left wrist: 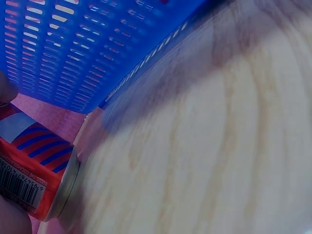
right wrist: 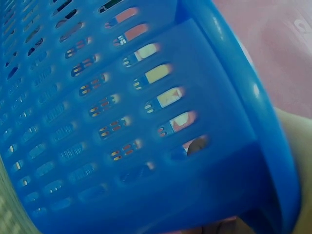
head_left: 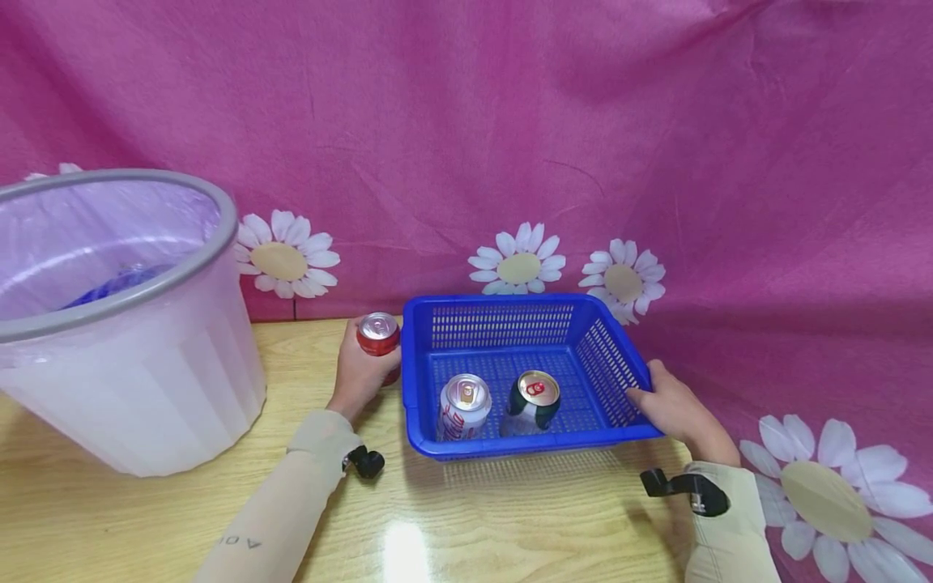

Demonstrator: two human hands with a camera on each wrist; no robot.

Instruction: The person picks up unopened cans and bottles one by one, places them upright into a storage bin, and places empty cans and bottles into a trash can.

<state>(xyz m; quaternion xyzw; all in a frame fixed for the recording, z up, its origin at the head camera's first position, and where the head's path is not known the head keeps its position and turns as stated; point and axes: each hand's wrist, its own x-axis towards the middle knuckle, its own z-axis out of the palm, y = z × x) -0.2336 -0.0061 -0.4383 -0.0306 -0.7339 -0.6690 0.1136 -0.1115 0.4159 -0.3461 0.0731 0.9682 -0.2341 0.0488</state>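
My left hand (head_left: 362, 367) grips a red soda can (head_left: 378, 334) just left of the blue plastic basket (head_left: 539, 441). In the left wrist view the can (left wrist: 36, 165) shows a barcode and blue stripes, its base close over the tabletop. My right hand (head_left: 674, 405) holds the basket's right rim, thumb over the inside edge. A white soda can (head_left: 465, 405) and a dark green and silver can (head_left: 535, 401) with a gold top stand at the front inside the basket. In the right wrist view the basket's slotted wall (right wrist: 112, 112) fills most of the frame.
A white bin (head_left: 146, 364) with a grey rim and a clear purplish liner stands at the left, something blue inside it. The wooden table (head_left: 474, 518) runs under everything. A pink cloth (head_left: 437, 146) with white daisies hangs behind and at the right.
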